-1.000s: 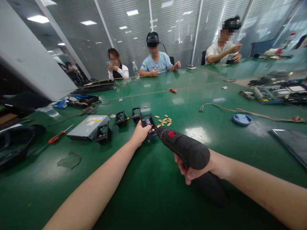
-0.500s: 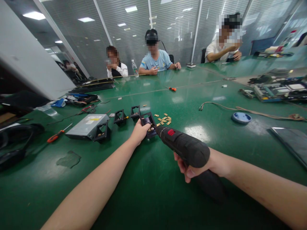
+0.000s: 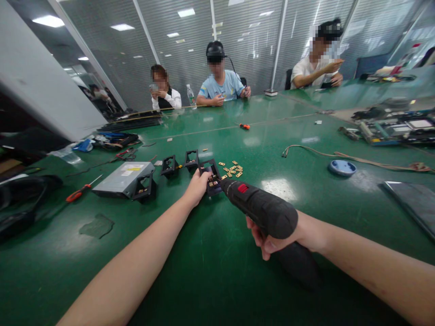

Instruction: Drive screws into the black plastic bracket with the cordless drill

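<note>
My left hand is closed on the left side of a black plastic frame that rests on the green table. Small brass-coloured pieces show inside this frame. A black cordless drill with a red switch is gripped in my right hand. Its nose points into the frame from the right; the bit's tip is too small to make out. Just beyond lie several loose brass plates. More black frames stand to the left, one of them against a silver disc drive.
An orange screwdriver and headphones lie left. To the right are a blue round dish, a cable, a dark flat panel and circuit boards. Three people sit across the green table.
My left thumb has drawn back a little from the frame's inside, showing more of the brass pieces. The drill has hardly moved. Across the table, the middle person's hand has risen.
</note>
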Action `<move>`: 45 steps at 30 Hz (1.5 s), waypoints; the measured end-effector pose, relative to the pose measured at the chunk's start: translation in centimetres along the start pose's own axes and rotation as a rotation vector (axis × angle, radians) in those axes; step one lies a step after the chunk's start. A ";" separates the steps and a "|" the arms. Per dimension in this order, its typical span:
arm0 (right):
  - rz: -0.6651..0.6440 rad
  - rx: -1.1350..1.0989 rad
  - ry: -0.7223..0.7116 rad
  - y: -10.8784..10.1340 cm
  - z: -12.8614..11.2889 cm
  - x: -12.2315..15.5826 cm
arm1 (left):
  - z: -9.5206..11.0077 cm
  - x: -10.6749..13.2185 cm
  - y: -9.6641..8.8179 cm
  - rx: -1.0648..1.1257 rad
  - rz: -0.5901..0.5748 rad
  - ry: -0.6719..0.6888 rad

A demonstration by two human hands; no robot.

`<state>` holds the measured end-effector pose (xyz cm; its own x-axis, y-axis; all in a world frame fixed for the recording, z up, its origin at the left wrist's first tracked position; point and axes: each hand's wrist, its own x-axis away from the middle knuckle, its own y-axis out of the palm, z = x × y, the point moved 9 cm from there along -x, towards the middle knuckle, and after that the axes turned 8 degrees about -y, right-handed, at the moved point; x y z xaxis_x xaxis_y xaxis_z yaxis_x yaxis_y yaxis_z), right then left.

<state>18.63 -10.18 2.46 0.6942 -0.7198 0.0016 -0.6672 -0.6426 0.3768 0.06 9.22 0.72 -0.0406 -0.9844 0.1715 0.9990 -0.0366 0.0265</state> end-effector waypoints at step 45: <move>0.148 -0.188 0.104 0.0 4.5 1.8 | 1.1 1.8 0.0 -0.105 -0.014 0.023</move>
<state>18.70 -12.62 -1.68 0.6231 -0.7654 0.1610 -0.7085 -0.4652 0.5307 -0.04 7.60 2.14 -0.0551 -0.9873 0.1491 0.9949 -0.0669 -0.0752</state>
